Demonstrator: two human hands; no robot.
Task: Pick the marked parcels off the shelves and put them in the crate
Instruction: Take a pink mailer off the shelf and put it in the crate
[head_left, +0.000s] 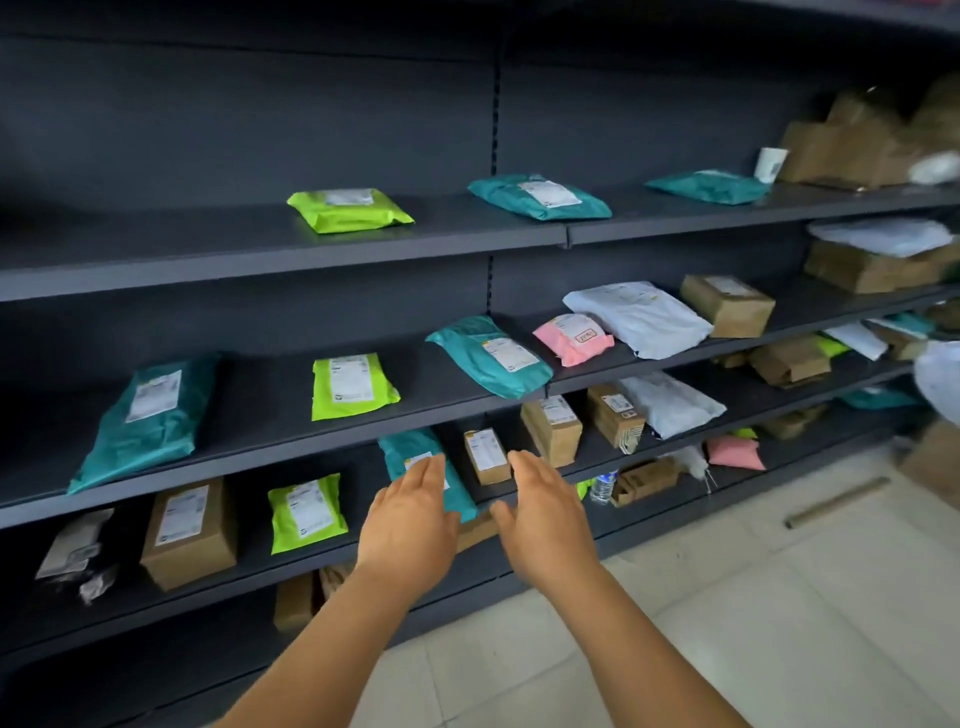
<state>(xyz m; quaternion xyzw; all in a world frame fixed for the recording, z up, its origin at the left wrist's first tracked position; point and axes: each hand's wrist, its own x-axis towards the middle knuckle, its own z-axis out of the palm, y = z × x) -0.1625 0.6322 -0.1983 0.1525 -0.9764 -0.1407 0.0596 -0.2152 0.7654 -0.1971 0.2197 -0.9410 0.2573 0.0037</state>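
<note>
Nothing is held: the left hand (410, 525) and right hand (545, 519) are spread open, empty, before the dark metal shelves (260, 244). A teal plastic mailer (415, 447) lies just beyond the left fingertips. Many parcels are left shelved; no crate is seen, so progress cannot be judged.

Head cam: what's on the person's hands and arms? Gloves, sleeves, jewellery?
Nothing worn. The left hand and right hand are bare, without gloves, and no rings show on the fingers. Both forearms are bare to the frame edge: no sleeves, watch or wristband in view.
</note>
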